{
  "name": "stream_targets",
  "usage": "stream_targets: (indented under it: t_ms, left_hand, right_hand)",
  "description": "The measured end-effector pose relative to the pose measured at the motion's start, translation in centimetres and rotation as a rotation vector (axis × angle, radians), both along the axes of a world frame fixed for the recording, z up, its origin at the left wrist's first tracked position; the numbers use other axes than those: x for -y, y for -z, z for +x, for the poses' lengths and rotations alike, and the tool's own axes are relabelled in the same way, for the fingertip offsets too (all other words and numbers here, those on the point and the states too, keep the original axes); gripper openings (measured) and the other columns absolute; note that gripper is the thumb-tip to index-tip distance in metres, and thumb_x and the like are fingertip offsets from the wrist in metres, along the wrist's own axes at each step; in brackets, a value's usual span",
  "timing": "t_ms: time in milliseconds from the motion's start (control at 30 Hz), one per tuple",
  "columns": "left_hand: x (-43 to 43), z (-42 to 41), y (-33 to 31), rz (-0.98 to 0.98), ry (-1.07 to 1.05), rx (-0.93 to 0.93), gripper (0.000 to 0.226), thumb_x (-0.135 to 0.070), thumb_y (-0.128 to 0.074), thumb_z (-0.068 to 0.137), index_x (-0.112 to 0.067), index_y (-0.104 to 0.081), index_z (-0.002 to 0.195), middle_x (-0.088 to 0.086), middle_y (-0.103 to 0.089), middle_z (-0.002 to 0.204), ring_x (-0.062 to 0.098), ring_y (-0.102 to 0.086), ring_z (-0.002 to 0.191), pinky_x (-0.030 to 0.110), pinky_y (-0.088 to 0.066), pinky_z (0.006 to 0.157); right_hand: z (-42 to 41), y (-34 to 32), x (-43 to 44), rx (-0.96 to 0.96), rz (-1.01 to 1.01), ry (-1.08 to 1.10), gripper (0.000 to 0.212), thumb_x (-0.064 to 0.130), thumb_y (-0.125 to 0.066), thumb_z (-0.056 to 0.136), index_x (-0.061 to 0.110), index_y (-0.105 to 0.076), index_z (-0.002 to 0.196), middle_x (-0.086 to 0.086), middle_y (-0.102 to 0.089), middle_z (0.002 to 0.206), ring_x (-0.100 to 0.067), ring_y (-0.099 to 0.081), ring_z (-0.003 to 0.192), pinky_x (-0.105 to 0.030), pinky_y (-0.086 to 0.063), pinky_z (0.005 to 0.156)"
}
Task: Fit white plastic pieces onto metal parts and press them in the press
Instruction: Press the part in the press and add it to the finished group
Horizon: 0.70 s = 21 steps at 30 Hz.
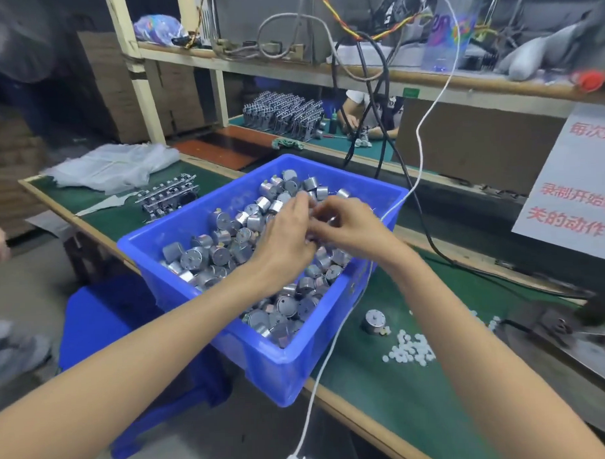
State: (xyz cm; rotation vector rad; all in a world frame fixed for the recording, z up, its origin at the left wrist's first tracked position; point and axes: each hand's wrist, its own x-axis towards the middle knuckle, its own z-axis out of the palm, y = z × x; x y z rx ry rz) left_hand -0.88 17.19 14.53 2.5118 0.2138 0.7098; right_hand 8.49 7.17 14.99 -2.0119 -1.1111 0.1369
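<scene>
- The left hand [287, 236] and right hand [349, 227] meet above the blue bin [282, 367], fingertips close together.
- The right hand pinches what seems to be a held metal part [329, 218], blurred by motion.
- I cannot tell whether the left hand grips anything.
- Metal parts [219, 246] fill the bin on the green counter [403, 397].
- Right of the bin, a lone metal part [374, 321] stands near scattered white plastic pieces [410, 351].

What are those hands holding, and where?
The right hand pinches something silvery, likely a motor, over the blue bin; the left hand touches it; blur hides the grip.
</scene>
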Motion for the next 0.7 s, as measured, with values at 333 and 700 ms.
stream_targets:
  t_ms: [333,700]
  left_hand:
    - [12.6,1.5,0.3,-0.145,0.321,0.087,0.044,0.011,-0.05,0.075,-0.01,-0.05,0.114,0.008,-0.062,0.096,0.024,-0.059,0.08,0.043,-0.048,0.076]
    - [18.5,4.6,10.3,-0.045,0.439,-0.382,0.033,-0.001,-0.054,0.084,-0.013,-0.052,0.114,0.007,-0.053,0.112,0.022,-0.048,0.099,0.026,-0.036,0.079]
  right_hand:
    - [-1.1,2.4,15.9,-0.405,0.39,0.115,0.018,0.019,-0.057,0.09,0.003,-0.063,0.098,0.002,-0.067,0.072,-0.011,-0.059,0.061,-0.02,-0.045,0.054]
    - [-3.8,11.6,24.6,-0.337,0.255,0.656,0.017,0.019,-0.068,0.085,0.027,-0.056,0.094,-0.001,-0.067,0.089,-0.017,-0.066,0.069,-0.037,-0.056,0.071]
